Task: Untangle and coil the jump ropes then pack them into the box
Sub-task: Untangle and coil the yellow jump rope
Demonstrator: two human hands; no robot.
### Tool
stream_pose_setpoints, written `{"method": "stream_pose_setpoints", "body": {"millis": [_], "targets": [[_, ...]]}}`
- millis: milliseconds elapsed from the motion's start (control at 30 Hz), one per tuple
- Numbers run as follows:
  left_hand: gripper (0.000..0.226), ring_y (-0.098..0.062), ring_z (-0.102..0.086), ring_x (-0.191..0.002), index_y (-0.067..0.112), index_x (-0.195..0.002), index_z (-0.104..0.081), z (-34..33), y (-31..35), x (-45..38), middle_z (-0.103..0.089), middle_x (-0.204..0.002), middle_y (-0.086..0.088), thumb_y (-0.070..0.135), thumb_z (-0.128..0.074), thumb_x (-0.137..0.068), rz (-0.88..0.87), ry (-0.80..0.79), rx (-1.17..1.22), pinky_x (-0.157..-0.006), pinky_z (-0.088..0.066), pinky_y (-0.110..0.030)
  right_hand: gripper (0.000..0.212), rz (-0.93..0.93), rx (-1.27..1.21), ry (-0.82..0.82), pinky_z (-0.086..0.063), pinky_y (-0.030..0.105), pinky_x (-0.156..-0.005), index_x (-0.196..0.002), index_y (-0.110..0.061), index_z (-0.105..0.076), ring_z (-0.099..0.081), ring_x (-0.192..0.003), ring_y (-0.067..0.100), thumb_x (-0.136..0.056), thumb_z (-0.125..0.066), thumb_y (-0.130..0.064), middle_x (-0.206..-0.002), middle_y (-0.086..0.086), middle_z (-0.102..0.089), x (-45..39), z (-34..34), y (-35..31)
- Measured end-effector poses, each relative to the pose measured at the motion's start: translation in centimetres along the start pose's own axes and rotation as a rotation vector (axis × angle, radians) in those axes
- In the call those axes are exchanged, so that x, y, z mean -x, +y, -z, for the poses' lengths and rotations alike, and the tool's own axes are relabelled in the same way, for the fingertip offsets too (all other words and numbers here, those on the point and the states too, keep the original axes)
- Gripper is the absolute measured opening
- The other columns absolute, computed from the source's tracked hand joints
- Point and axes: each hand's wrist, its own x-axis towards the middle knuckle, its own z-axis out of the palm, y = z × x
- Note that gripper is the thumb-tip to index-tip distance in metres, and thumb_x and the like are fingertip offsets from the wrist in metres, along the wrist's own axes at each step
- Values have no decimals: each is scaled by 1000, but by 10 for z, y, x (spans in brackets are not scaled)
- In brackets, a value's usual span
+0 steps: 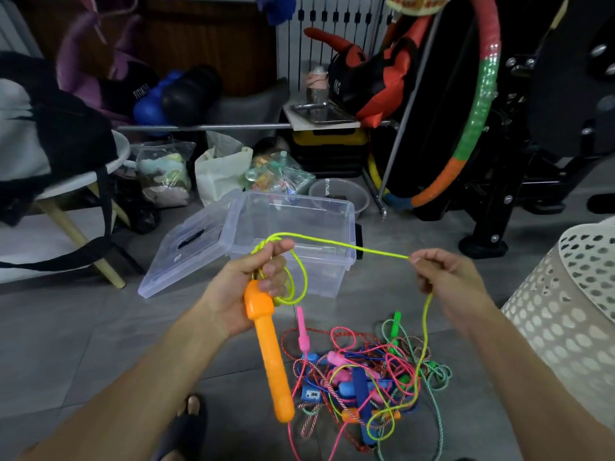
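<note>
My left hand (263, 277) grips yellow rope (349, 249) coils and the orange handle (266, 347) just before the box (299, 227); my right hand (446, 274) pinches the strand; its tail runs into the tangled pile (362, 377) nearer me, so pulling could cinch knots.

Grey tiled floor (83, 334), white stool (83, 181), perforated white basket (565, 311), cluttered gym gear

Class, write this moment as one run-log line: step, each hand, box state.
step: coiling yellow rope | left hand: holds coils, orange handle | right hand: pinches rope | clear box: open, no ropes | tangled pile: on floor
</note>
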Motion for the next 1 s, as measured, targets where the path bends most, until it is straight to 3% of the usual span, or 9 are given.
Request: {"method": "stream_pose_setpoints", "body": {"millis": [100,167,333,433,500,633,733,933,1000], "targets": [[51,-7,-42,-43,3,-104,-69,0,-6,-1,-45,-58,3,20,-86,-59,3,12,-48,-43,-41,-20,19,255,752,-62,-38,29,-56,-73,-19,-66,-53,-57,21,-90,-63,-26,-61,0,-56,8,-13,4],[68,-7,-45,-45,-1,-118,-61,-3,-8,0,-48,-61,3,18,-86,-58,-7,22,-66,-45,-43,-20,33,334,977,-132,-43,32,-60,-66,-19,-58,-59,-66,29,-91,-57,-41,-63,4,-57,19,-26,0],[45,-20,-69,-67,-4,-129,-48,-16,-11,-3,-66,-73,-5,4,-49,-85,-68,190,-79,-59,-56,-24,39,348,788,-632,-37,30,-55,-62,-15,-61,-44,-53,11,-90,-60,-42,-60,6,-58,54,-60,-19],[36,-28,-72,-81,-1,-127,-45,-20,-17,-5,-72,-85,-12,-3,-43,-92,-45,238,-206,-67,-59,-28,26,354,525,-729,-36,24,-51,-68,-14,-65,-42,-49,10,-85,-69,-32,-54,0,-55,72,-72,-29],[37,-26,-72,-77,1,-129,-43,-21,-24,-4,-73,-89,-12,-6,-42,-93,13,272,-376,-67,-59,-29,12,279,320,-709,-38,19,-52,-89,-18,-65,-46,-52,6,-81,-75,-18,-57,-6,-56,77,-71,-37],[44,-26,-71,-72,8,-135,-36,-19,-38,-1,-74,-87,-12,-7,-43,-95,162,189,-689,-76,-59,-38,42,213,205,-647,-44,24,-63,-114,-22,-51,-54,-65,13,-84,-63,4,-69,10,-60,67,-53,-39],[50,-36,-67,-80,12,-135,-39,-15,-37,0,-72,-90,-18,-3,-53,-90,262,94,-851,-85,-51,-52,41,213,281,-547,-48,30,-69,-110,-25,-52,-57,-66,11,-83,-63,4,-70,3,-65,60,-46,-33],[33,-22,-58,-50,15,-107,-64,-25,-32,4,-70,-75,-12,41,-48,-94,303,-113,-991,-56,-44,-31,30,335,375,-259,-41,26,-55,-89,-27,-60,-47,-53,6,-70,-84,-24,-63,3,-58,56,-50,-29],[30,-14,-54,-45,20,-92,-71,-30,-32,7,-65,-70,-12,39,-48,-96,338,-195,-1035,-50,-45,-25,32,385,449,-174,-40,27,-53,-79,-26,-60,-46,-52,8,-63,-86,-36,-60,3,-55,56,-51,-31]]}}
